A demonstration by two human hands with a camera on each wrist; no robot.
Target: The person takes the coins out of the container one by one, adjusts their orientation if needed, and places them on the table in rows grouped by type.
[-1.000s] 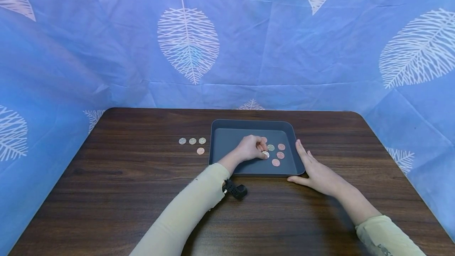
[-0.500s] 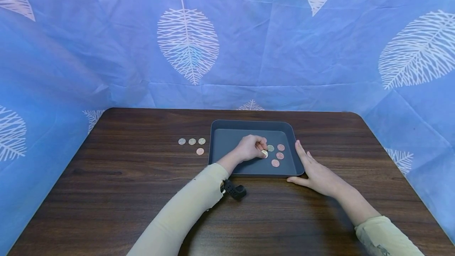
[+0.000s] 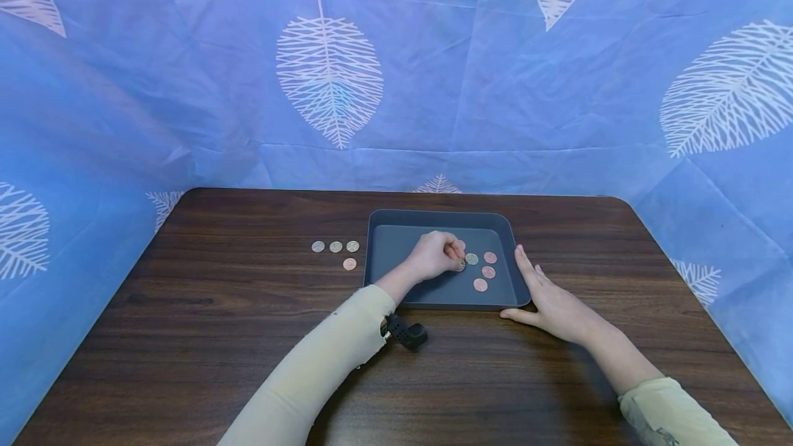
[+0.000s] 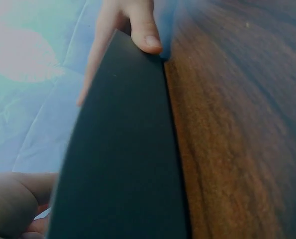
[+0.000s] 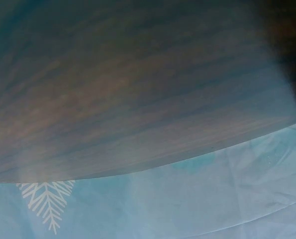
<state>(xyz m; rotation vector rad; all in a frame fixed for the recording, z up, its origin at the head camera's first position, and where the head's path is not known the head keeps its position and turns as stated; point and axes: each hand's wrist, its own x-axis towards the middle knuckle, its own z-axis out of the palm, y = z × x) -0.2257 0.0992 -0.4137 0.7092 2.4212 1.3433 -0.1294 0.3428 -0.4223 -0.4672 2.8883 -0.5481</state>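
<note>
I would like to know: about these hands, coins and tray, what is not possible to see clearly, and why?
- Head: the pinched coin, partly covered by the left hand.
- Head: markings on the coins beside the tray, too small to read.
- Head: part of the tray's floor, behind the left hand.
- Left wrist: the tray's inside, hidden by its outer wall.
- Left wrist: the left hand, cut off by the left edge.

Person wears pale yellow-green cloth L sleeve (image 3: 310,367) w/ small black bent wrist device (image 3: 406,333); pale yellow-green cloth R sleeve (image 3: 672,405) has dark marking (image 3: 668,436)
</note>
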